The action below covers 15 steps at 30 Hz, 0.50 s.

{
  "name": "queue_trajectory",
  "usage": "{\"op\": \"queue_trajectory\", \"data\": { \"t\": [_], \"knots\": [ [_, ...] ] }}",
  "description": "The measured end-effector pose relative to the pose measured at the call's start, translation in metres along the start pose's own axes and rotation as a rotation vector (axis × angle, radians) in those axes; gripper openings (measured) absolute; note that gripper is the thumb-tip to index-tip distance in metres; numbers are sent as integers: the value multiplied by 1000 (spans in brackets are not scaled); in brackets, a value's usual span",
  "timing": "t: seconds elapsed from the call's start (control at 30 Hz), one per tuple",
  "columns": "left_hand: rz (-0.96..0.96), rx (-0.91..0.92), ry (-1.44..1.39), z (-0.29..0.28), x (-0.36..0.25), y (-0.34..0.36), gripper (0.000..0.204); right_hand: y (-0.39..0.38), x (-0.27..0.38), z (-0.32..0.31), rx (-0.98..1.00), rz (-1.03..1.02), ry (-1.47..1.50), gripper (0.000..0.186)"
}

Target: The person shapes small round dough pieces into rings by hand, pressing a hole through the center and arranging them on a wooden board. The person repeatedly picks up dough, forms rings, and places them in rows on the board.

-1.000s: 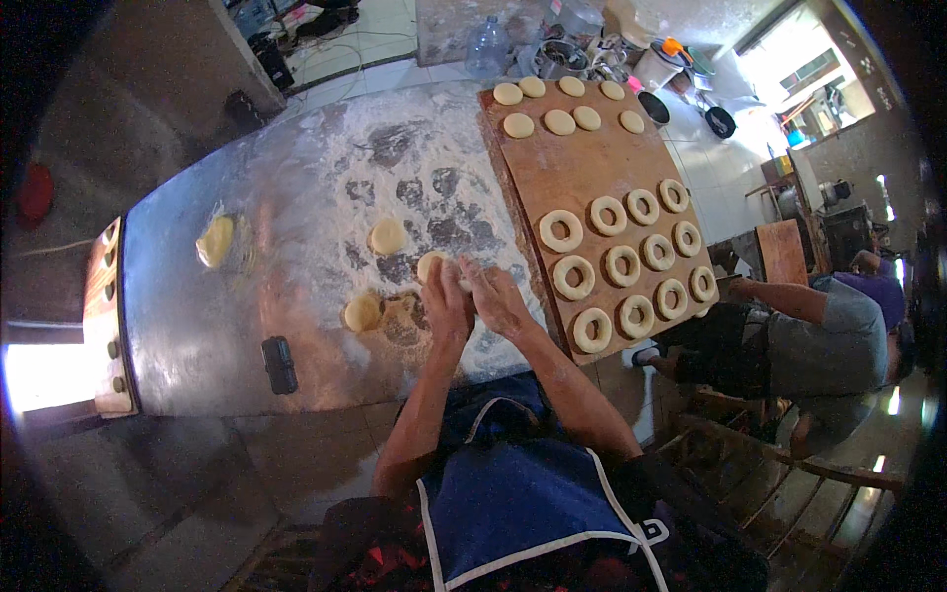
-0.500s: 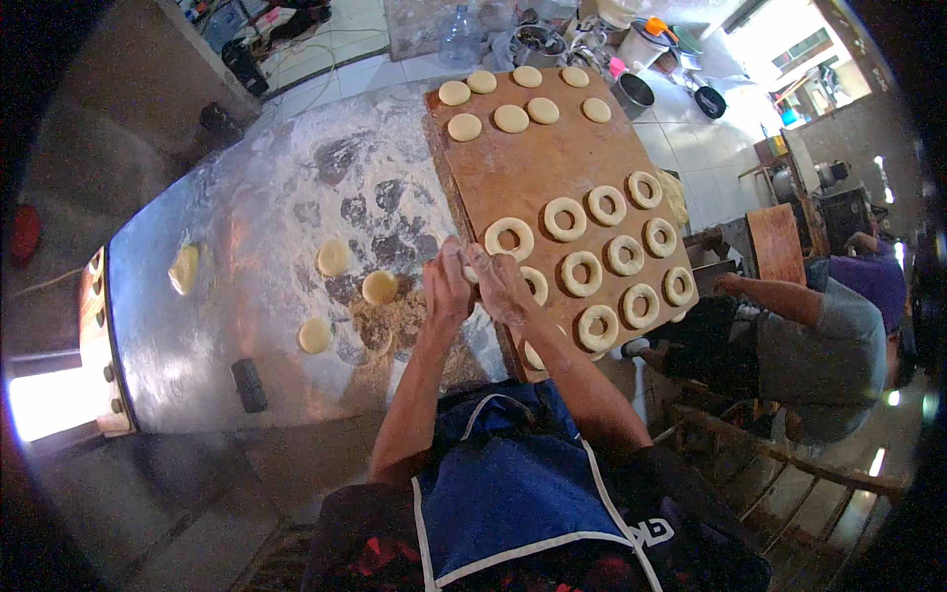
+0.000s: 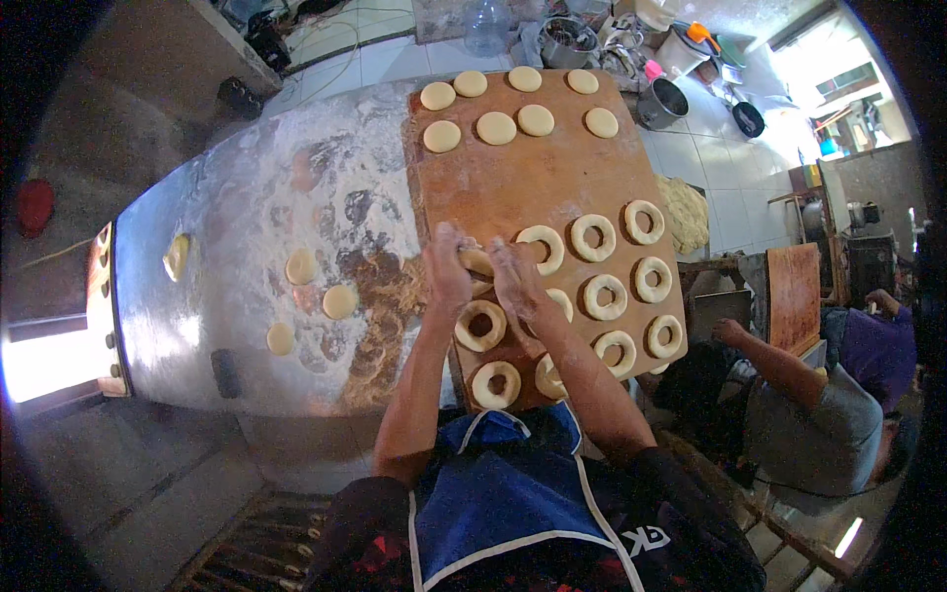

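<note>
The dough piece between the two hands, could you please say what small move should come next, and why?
I'd probably guide the dough piece farther out over the bare stretch of the wooden board, since the left hand and right hand hold it beside dough rings.

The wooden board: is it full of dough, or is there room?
Not full: the wooden board shows bare wood between the dough discs and the nearer dough rings.
</note>
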<state>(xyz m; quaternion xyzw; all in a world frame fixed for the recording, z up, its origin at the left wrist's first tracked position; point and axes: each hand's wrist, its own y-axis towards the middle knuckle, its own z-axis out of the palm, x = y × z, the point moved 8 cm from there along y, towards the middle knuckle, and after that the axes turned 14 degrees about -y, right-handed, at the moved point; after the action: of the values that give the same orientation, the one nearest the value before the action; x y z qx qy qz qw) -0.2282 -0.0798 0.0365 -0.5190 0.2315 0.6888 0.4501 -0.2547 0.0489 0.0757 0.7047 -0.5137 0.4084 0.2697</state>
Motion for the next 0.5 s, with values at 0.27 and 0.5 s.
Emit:
{"op": "queue_trajectory", "data": {
  "t": [0.27, 0.5],
  "knots": [
    [79, -79, -186, -3, 24, 39, 40, 40, 0, -4, -38, -152, 119, 50],
    [142, -199, 273, -19, -5, 86, 38, 85, -10, -1, 46, -111, -167, 38]
  ]
}}
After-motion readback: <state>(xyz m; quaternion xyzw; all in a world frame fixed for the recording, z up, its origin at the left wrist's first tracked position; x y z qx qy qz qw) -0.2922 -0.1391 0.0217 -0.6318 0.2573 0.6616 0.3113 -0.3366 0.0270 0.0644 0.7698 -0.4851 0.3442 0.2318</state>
